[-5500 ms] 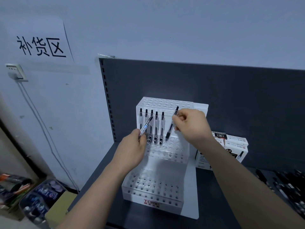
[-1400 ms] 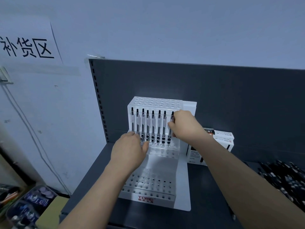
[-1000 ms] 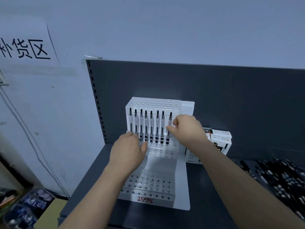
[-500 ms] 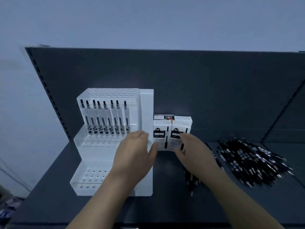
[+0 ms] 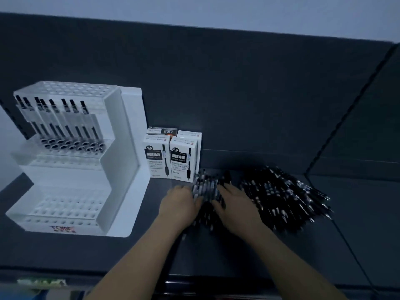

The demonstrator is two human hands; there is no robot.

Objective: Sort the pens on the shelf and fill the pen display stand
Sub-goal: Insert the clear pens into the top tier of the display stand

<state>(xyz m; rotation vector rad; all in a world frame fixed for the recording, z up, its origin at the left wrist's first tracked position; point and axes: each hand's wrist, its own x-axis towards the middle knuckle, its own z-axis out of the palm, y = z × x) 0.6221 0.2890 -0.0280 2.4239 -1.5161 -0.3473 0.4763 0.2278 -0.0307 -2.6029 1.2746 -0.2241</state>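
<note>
— Eight pens stand in one row on the upper tier of the display stand, by my count. The tiers below show only bare holes. So I judge the filling is at an early stage, and the step in hand is fetching more.

— Where are your grips?

— Both are down on the shelf, at the small heap of loose pens just in front of the pen boxes. My right grip lies on that heap with its fingers stretched forward and spread, pinching nothing that I can see. My left grip touches the heap's left edge. The picture is smeared there, so I cannot tell whether its fingers have curled round a pen.

— And the big pile?

— It lies just beside my right grip, on its right.

— Next move?

— I think I should draw a few pens out of the heap, turn them the same way up as those standing, and carry them left to the stand. Each one probably wants lining up upright over its hole before it drops.
</note>
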